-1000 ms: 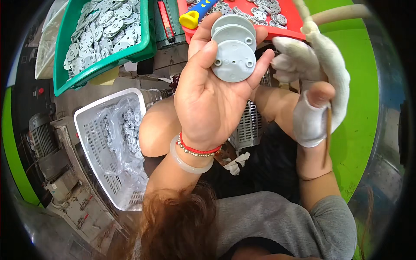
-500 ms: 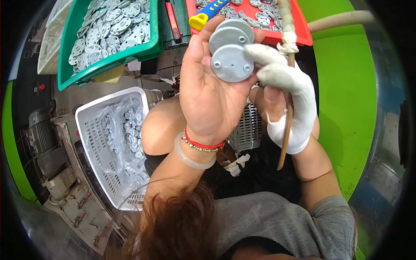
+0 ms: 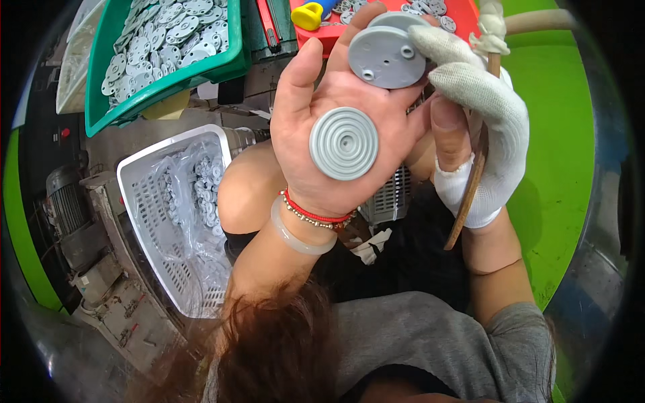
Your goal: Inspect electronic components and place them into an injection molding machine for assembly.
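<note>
My bare left hand (image 3: 302,127) is palm up, its thumb spread, holding several round grey plastic discs. One ringed disc (image 3: 344,143) lies face up on the palm. A smooth disc (image 3: 376,60) with small raised bosses rests over the fingers, overlapping another disc (image 3: 398,19) behind it. My right hand (image 3: 487,127) wears a white knit glove with the thumb bare. It is closed round a thin wooden stick (image 3: 463,205), whose upper end is wrapped in pale material. A gloved fingertip of that hand touches the discs at the left hand's fingers.
A green bin (image 3: 144,101) of grey discs stands at the far left, a red tray (image 3: 463,13) of discs at the back. Near them lie a red cutter (image 3: 267,27) and a blue-and-yellow handle (image 3: 308,16). A white basket (image 3: 141,201) holds bagged grey parts. Green surface (image 3: 551,168) at right.
A disc now lies ringed side up on my left palm, apart from the others. My right hand and stick have moved right, and the left thumb has spread outward.
</note>
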`<state>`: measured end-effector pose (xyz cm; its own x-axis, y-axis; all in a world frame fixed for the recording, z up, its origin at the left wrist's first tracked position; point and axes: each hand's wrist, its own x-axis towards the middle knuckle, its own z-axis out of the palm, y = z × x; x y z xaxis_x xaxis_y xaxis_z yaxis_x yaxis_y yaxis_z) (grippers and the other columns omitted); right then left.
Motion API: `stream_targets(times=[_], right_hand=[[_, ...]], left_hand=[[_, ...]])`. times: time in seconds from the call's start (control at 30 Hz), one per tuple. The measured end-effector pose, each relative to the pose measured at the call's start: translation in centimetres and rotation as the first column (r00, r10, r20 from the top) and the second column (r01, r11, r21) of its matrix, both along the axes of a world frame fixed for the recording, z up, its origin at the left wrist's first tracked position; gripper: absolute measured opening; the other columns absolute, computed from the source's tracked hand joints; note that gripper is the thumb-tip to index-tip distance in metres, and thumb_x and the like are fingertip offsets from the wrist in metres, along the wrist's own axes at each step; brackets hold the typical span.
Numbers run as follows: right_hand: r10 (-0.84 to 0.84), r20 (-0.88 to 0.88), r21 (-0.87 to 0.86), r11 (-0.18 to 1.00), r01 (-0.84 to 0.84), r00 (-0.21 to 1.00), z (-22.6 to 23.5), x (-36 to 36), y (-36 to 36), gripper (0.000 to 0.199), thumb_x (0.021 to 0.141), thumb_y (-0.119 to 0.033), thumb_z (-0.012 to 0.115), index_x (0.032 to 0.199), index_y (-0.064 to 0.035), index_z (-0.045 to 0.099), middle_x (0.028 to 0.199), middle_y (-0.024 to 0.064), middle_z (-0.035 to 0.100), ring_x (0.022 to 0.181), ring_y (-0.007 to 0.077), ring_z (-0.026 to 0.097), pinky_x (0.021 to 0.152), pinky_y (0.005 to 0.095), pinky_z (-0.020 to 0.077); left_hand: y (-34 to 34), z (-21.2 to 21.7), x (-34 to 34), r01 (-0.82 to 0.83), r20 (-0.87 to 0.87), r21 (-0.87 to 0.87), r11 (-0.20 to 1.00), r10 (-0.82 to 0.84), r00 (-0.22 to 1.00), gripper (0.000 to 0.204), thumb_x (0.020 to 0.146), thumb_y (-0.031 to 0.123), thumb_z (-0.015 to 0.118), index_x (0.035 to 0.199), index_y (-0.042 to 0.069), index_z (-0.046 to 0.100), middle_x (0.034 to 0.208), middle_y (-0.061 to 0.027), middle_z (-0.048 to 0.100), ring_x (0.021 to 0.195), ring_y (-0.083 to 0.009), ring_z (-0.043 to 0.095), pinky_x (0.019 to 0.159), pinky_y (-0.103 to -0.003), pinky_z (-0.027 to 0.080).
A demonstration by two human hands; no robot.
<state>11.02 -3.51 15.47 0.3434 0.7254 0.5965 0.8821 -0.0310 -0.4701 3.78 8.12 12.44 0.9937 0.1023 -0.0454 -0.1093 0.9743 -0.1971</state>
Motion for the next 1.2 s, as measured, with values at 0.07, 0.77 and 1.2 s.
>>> stream_targets(times=[0.07, 0.77, 1.2], right_hand=[[0.011, -0.042, 0.017, 1.0, -0.01, 0.999, 0.7, -0.8, 0.6, 0.018, 0.09, -0.01, 0.055, 0.103, 0.0006, 0.05, 0.112, 0.0242, 0.058, 0.109, 0.0318, 0.054, 0.095, 0.0417, 0.0394], [-0.032, -0.471, 0.108, 0.99, 0.094, 0.882, -0.8, -0.5, -0.5, 0.018, 0.088, -0.003, 0.05, 0.105, 0.0021, 0.049, 0.115, 0.0218, 0.057, 0.104, 0.0219, 0.053, 0.094, 0.0351, 0.0397], [-0.177, -0.269, 0.168, 0.959, 0.227, 0.947, -0.3, -0.2, 0.2, 0.014, 0.086, -0.001, 0.049, 0.1, 0.0015, 0.048, 0.113, 0.0259, 0.056, 0.109, 0.0276, 0.054, 0.096, 0.036, 0.0383]], left_hand=[[-0.1, 0.3, 0.1, 0.01, -0.013, 0.006, 1.0, -0.01, 1.0, 0.047, 0.093, 0.045, 0.033, 0.127, 0.015, 0.044, 0.13, -0.0104, 0.046, 0.124, -0.0323, 0.037, 0.105, -0.053, 0.024], [-0.6, 0.7, -0.2, 0.041, -0.011, 0.002, 0.999, -0.041, 0.999, 0.047, 0.092, 0.044, 0.034, 0.127, 0.014, 0.045, 0.129, -0.0112, 0.046, 0.123, -0.032, 0.039, 0.105, -0.053, 0.026], [-0.2, 0.7, -0.4, 0.057, -0.045, 0.017, 0.998, -0.056, 0.997, 0.047, 0.092, 0.044, 0.034, 0.127, 0.014, 0.045, 0.129, -0.0118, 0.046, 0.123, -0.0318, 0.04, 0.104, -0.054, 0.027]])
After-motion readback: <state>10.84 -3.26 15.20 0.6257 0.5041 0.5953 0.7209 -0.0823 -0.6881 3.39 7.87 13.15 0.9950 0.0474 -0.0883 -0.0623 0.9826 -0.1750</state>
